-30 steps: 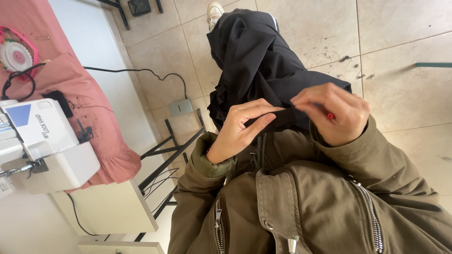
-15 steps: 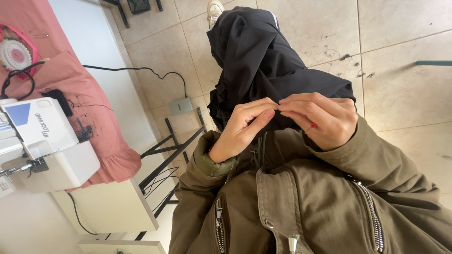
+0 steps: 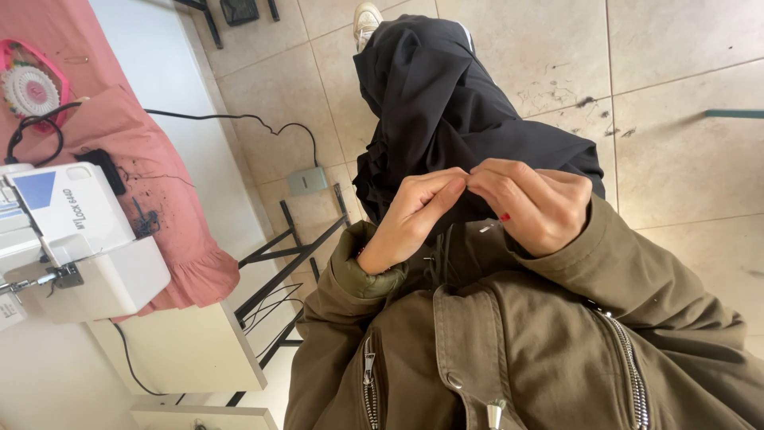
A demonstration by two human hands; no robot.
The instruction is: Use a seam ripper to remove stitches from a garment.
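Now your two hands have closed in on each other over the black woven fabric garment (image 3: 446,111) that lies draped along your lap and leg toward the tiled floor (image 3: 676,159); a second ago they were apart, the right one lifted higher. Your left hand (image 3: 410,219) and right hand (image 3: 537,203) meet fingertip to fingertip, both narrowed to a fine pinch on the cloth's near edge, and a small red-tipped thing, likely a pin, shows at the right hand; what sits between the fingertips is too small to tell. That suggests the fine work at the edge is under way, not finished. Away to your left, the white sewing machine (image 3: 72,239) stands on the bench (image 3: 191,350) over pink cloth (image 3: 159,175).
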